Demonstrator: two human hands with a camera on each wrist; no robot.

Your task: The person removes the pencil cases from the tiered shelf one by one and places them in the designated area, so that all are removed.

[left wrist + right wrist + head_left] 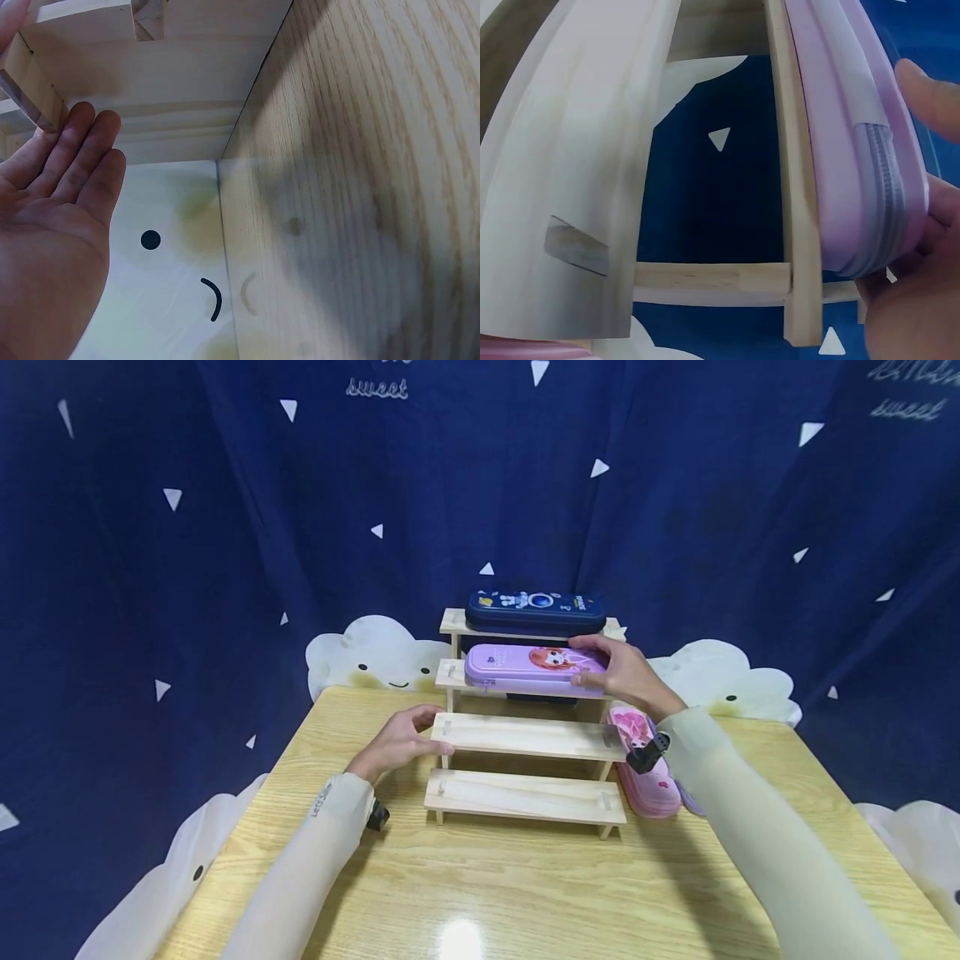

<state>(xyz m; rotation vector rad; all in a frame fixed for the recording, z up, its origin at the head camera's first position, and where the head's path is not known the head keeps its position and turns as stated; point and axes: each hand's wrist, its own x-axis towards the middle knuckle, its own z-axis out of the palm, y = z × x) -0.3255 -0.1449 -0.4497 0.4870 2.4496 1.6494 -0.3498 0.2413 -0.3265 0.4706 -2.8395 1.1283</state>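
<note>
A: Where is the person's left hand (405,739)?

B: At the left end of the four-tiered, pale wooden rack (528,734), at its second step from the bottom, thumb in front and fingers behind. The wrist view shows those fingers nearly straight, palm in sight.

A: And the right hand (626,677)?

B: Higher, at the rack's right end by the third step, thumb and fingers bent into a pinch.

A: What of the arms?

B: Both reach forward in long, cream fabric sleeves (296,881). The left arm (322,843) slants in from the rack's front left, the right arm (757,827) from its front right.
</note>
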